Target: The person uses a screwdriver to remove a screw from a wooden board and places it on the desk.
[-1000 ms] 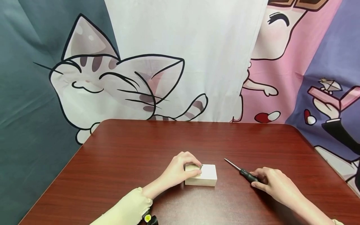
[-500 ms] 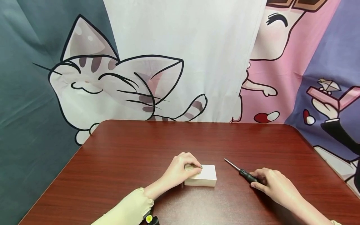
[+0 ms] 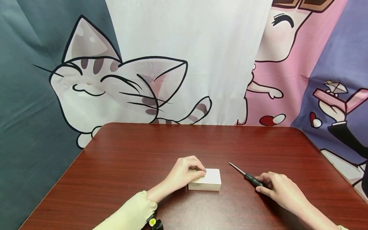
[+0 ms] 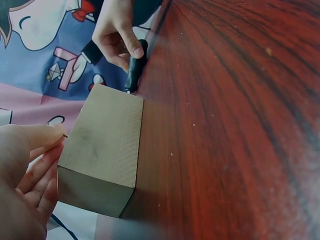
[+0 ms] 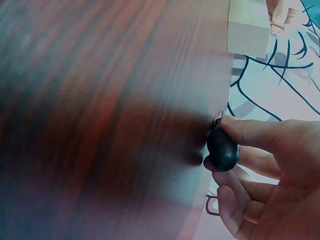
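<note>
A pale wooden block lies flat on the table. My left hand is over its left part, thumb and forefinger pinching a small metal screw. Only a tiny dark bit of the screw shows at the fingertips; the rest is hidden, and I cannot tell whether it touches the wood. To the right, my right hand grips the black handle of a screwdriver between thumb and curled fingers. Its metal shaft points away and to the left, apart from the block. In the right wrist view the handle's end faces the camera.
The reddish-brown wooden table reaches back to a cartoon-printed cloth. On the left forearm is a pale sleeve, with a black wrist device below it at the front.
The screw showed upright between my left fingertips a second ago; now it is mostly hidden by them. The right hand and screwdriver have hardly moved.
</note>
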Tool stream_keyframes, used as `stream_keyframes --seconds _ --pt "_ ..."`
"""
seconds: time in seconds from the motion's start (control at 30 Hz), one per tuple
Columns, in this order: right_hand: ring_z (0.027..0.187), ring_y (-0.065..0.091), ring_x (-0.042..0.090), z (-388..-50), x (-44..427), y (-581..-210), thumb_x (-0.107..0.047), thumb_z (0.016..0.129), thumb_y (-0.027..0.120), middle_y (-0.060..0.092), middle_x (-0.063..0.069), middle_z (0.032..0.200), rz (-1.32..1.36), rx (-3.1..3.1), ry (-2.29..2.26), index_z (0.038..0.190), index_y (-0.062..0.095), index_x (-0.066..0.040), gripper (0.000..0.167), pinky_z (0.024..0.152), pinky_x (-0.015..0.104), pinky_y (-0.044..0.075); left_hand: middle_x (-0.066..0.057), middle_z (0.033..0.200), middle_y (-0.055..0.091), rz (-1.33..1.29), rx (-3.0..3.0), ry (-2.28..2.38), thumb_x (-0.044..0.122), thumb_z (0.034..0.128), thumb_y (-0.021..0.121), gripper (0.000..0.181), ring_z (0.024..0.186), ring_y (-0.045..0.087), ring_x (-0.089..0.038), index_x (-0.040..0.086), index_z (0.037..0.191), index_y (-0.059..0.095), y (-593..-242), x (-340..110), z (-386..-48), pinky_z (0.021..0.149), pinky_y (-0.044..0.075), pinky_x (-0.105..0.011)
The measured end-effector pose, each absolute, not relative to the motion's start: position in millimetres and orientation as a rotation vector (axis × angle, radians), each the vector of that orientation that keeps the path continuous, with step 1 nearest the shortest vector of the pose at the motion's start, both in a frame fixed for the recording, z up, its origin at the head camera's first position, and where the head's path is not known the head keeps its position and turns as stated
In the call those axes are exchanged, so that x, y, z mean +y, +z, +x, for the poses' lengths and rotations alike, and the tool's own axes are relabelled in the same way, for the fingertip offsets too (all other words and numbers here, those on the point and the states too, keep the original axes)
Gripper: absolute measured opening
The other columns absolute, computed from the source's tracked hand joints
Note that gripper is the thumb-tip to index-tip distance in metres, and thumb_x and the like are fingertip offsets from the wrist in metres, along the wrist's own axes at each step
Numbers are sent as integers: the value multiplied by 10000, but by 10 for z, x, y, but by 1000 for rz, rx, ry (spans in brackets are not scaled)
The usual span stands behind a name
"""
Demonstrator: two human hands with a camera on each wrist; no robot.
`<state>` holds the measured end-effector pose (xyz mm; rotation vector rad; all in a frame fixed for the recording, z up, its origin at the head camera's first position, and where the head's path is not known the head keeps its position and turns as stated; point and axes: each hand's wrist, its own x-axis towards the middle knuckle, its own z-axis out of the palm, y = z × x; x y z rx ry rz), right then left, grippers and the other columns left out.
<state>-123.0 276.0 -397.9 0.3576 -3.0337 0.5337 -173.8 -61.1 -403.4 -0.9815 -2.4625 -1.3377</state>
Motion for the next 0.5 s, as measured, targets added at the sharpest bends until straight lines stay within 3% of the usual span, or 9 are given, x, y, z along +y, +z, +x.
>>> stream_keyframes --seconds 0.5 --pt "641 480 -67 -1230 2766 -3984 -313 764 834 629 -163 721 343 -3031 542 948 733 -259 217 543 201 374 24 815 712 -912 -2490 -1389 132 788 825 67 722 599 61 152 787 761 -4041 -592 -1745 684 554 -151"
